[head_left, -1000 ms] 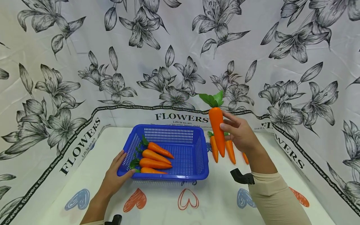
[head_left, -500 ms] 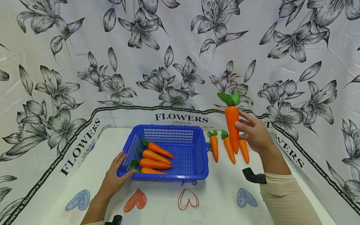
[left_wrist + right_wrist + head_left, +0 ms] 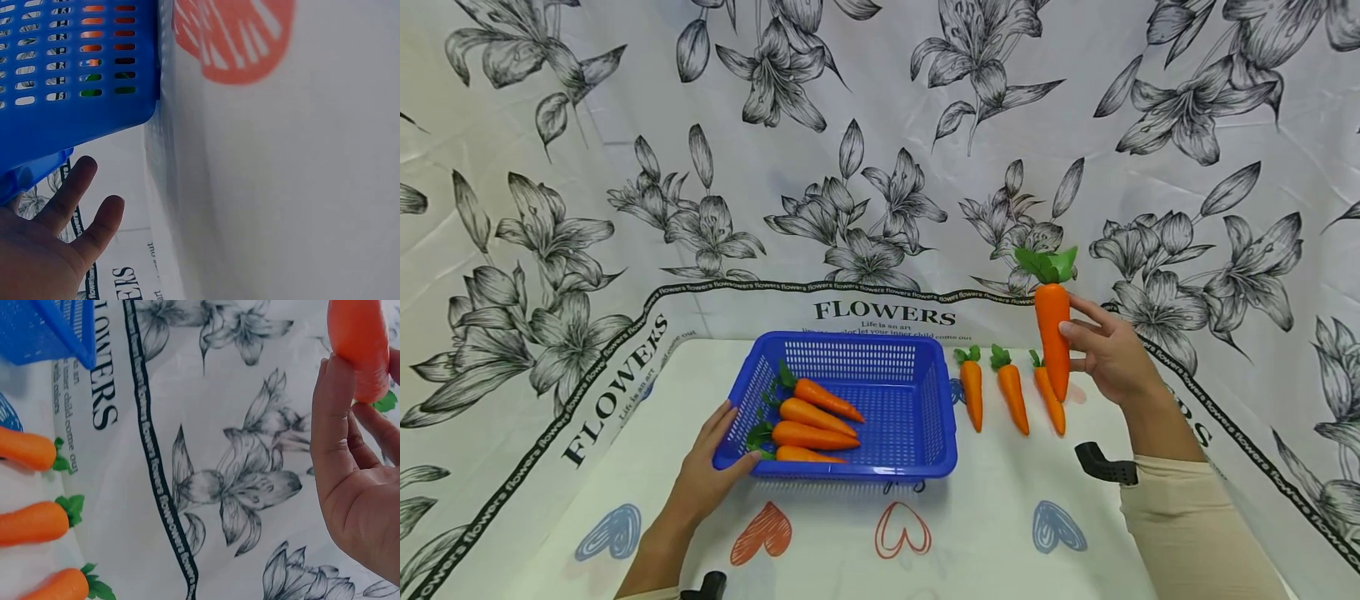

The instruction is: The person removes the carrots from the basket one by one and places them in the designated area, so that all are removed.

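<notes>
In the head view my left hand (image 3: pixel 707 467) holds the near left corner of a blue plastic basket (image 3: pixel 946 417), its thumb over the rim and its fingers along the outer left side. Several orange carrots (image 3: pixel 816 437) with green tops lie inside the basket, tips to the right. Above the table at the right, my right hand (image 3: pixel 1112 354) pinches another carrot (image 3: pixel 1052 325) between thumb and fingers, leaves up and tip down. Behind and below its tip lies a carrot (image 3: pixel 1048 398) on the table. The left wrist view shows two straight fingers (image 3: pixel 72 187) below the basket rim.
Two more carrots, a left one (image 3: pixel 972 394) and a middle one (image 3: pixel 1013 400), lie on the table between the basket and the held carrot. The white tablecloth (image 3: pixel 985 533) has printed hearts. A flower-printed curtain (image 3: pixel 865 208) hangs behind and at both sides.
My right hand has moved to the right with the carrot upright in its grip, uncovering the carrots on the table. The left hand and the basket stay in place.
</notes>
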{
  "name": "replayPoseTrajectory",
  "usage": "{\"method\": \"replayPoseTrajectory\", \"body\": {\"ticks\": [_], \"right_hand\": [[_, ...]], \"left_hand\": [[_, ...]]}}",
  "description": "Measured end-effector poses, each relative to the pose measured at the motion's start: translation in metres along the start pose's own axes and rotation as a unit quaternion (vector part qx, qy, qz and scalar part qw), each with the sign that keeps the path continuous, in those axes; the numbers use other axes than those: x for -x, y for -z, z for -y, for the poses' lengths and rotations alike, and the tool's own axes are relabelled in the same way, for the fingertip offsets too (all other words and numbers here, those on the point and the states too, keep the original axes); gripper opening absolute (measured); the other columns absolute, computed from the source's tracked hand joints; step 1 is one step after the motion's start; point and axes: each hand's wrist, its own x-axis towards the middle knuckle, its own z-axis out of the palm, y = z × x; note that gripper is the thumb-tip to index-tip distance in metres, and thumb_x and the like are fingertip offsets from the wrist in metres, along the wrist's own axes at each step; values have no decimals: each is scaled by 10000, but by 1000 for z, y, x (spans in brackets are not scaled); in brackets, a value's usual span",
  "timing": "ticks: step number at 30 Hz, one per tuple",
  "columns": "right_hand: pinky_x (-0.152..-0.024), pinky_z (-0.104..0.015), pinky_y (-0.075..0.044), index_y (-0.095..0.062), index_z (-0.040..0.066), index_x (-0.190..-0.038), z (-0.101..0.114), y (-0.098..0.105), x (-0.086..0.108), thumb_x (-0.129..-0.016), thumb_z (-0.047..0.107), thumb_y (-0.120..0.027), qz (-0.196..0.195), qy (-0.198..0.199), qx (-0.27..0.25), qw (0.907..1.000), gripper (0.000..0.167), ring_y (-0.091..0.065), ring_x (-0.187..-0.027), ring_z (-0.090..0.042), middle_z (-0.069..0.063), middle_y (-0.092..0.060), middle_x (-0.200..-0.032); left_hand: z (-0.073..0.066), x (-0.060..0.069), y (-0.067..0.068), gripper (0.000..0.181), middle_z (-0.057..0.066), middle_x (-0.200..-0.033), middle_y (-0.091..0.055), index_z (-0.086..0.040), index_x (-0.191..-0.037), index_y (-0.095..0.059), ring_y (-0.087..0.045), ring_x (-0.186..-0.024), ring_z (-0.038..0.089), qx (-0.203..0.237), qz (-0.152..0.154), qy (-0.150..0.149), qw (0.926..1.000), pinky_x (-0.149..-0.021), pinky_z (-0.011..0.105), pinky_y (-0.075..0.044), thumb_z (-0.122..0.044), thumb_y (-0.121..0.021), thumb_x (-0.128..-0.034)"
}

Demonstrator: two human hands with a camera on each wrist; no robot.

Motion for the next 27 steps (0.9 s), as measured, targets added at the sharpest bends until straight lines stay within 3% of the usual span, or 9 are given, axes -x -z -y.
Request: {"method": "replayPoseTrajectory", "body": {"ticks": [5, 11, 27], "right_hand": [[-662, -400, -582, -359, 63, -1485, -3, 15, 0, -977, 27, -542, -150, 20, 2, 9999, 541, -656, -814, -212, -86, -636, -1092], [-700, -364, -573, -311, 92, -1514, -12, 35, 1, -978, 107, -574, -589, -276, 444, 9969, 598, -650, -885, -194, -48, -586, -1152], [-689, -308, -560, -258, 119, -1537, -51, 80, 8, -963, 144, -609, -1117, -801, -180, 9903, 674, -653, -834, -164, 2, -630, -1088]], "left_hand": [[-1, -1, 1, 837, 38, -1599, -113, -202, -1549, -239, -190, -1380, 467, 7, 12, -12, 10000, -964, 700, -287, -382, -690, -867], [-1, -1, 0, 837, 46, -1599, -114, -198, -1549, -238, -196, -1376, 472, 48, 49, 25, 10000, -963, 694, -294, -369, -691, -866], [0, -1, 0, 839, 38, -1599, -114, -211, -1549, -237, -202, -1374, 473, 35, 28, 60, 10000, -958, 687, -307, -375, -691, -862]]}}
